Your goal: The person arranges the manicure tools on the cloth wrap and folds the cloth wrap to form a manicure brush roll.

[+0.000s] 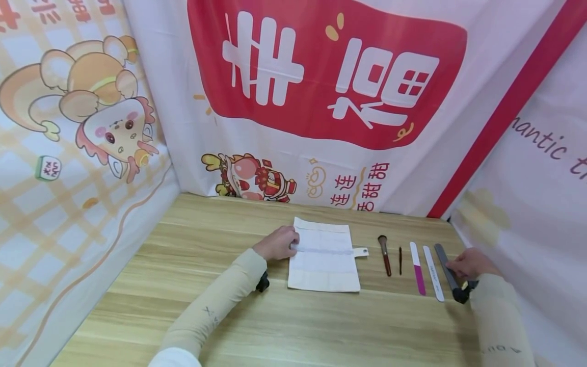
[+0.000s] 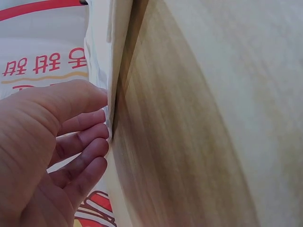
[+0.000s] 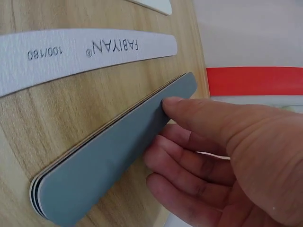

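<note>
A white cloth tool roll (image 1: 323, 260) lies opened flat on the table, a snap tab (image 1: 361, 252) sticking out on its right. My left hand (image 1: 278, 243) is at its left edge; in the left wrist view the thumb (image 2: 85, 97) and fingertips meet the cloth edge (image 2: 113, 61). Far to the right, my right hand (image 1: 472, 262) holds a grey nail file (image 1: 446, 265) by its side. The right wrist view shows the thumb on top of the grey file (image 3: 113, 146), with the other fingers curled beside it. That file's edge looks layered.
Between the cloth and the grey file lie a makeup brush (image 1: 384, 255), a thin dark brown tool (image 1: 400, 261), a white-and-magenta nail file (image 1: 418, 270) and a white printed nail file (image 1: 433, 275). Printed curtains (image 1: 399, 168) hang around the wooden table (image 1: 293, 326).
</note>
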`<state>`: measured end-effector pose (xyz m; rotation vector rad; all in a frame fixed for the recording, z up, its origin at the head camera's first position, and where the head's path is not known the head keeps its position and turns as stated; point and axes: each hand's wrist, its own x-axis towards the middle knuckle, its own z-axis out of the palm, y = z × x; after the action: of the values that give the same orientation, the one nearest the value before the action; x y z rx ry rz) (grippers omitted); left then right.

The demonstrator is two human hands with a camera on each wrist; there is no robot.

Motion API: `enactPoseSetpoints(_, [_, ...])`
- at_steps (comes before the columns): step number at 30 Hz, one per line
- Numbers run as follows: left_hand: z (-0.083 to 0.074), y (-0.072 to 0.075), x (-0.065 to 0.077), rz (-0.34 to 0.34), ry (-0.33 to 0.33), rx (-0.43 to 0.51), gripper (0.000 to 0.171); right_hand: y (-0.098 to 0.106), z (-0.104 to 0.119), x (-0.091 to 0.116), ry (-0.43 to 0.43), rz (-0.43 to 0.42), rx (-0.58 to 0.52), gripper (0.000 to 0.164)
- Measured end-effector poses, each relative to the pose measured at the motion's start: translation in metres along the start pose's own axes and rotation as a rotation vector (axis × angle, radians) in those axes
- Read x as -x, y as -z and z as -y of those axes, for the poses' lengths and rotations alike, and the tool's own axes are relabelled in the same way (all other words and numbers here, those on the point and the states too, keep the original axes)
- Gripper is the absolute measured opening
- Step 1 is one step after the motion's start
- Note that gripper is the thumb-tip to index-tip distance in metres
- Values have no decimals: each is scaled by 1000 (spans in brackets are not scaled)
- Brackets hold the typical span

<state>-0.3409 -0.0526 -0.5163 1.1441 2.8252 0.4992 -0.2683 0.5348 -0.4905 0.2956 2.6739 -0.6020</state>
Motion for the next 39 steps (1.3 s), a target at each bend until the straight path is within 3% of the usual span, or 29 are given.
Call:
enactPoseSetpoints(10, [0, 0, 1, -6, -7, -6, 11, 3, 13, 6, -6, 23, 8, 33])
enactPoseSetpoints(18, [2, -1, 2, -6, -3, 12, 7, -2, 15, 5, -30, -27, -6, 39])
enactPoseSetpoints(24, [3, -2, 2, -7, -21, 29, 5, 0, 25, 2, 74, -114, 99, 37])
enactPoseSetpoints(32, [-1, 0, 5, -24, -54, 31, 4, 11, 75, -5, 229, -189, 134, 49])
enactPoseSetpoints(39, [1, -1, 3, -35, -61, 16, 4, 9, 133, -25, 199, -173, 19, 39])
